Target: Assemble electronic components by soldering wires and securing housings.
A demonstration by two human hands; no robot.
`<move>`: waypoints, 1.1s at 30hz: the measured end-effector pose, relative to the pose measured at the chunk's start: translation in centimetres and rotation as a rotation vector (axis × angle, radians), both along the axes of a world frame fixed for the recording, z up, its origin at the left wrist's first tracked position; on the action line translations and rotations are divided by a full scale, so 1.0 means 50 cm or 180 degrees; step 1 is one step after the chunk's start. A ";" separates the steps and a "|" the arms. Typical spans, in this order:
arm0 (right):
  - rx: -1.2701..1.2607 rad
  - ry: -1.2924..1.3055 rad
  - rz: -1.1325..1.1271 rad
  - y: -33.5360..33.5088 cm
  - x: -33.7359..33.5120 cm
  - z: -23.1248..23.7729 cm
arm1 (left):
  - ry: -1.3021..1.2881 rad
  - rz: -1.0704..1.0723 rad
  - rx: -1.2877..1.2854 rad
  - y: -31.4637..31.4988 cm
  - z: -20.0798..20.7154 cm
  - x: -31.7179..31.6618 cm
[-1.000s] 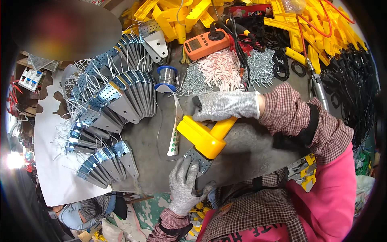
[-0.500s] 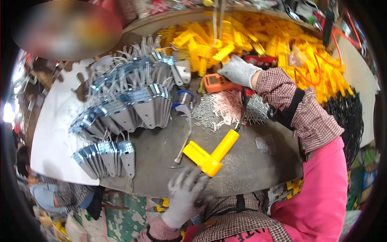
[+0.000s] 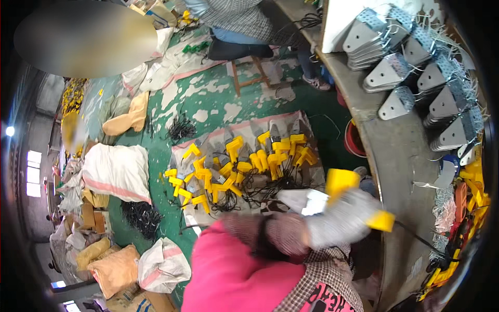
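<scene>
My left hand point(image 3: 340, 218), in a grey knit glove and blurred by motion, is closed around a yellow L-shaped plastic handle point(image 3: 343, 182). The handle's grip end shows below the fingers, with a black cord running right from it to the table. A shiny metal plate point(image 3: 301, 201) juts out left of the hand; whether it is joined to the handle I cannot tell. Left of the hand, several yellow handles point(image 3: 228, 179) with grey plates and black cords lie on a pale sheet point(image 3: 306, 122) on the floor. My right hand is out of view.
Along the right runs the grey worktable point(image 3: 390, 151), bearing stacked metal brackets point(image 3: 387, 73), a blue spool point(image 3: 449, 165), and screws. A red bucket point(image 3: 354, 139) stands by its edge. White sacks point(image 3: 117, 169) and black cords point(image 3: 141, 218) lie on the green floor. Another person sits beyond.
My view has swung left from the tabletop to the floor. The yellow handle, lying on the table before, is now in my left hand beyond the table's edge. My right hand has left view.
</scene>
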State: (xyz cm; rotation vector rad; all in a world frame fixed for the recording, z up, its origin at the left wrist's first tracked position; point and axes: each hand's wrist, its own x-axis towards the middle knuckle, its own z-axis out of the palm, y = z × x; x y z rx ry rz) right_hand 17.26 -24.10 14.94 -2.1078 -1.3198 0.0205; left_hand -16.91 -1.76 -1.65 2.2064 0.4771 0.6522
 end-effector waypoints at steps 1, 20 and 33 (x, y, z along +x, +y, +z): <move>-0.0434 0.1084 0.0306 -0.065 -0.040 -0.044 | 0.0347 0.0249 -0.0200 0.019 -0.099 -0.068; 0.0899 0.1186 0.1974 0.255 -0.496 0.003 | 0.3545 0.0054 0.0827 0.216 -0.609 -0.376; -0.1535 0.0239 0.0124 0.103 -0.406 0.099 | 0.0752 -0.0533 0.3792 0.447 0.067 0.383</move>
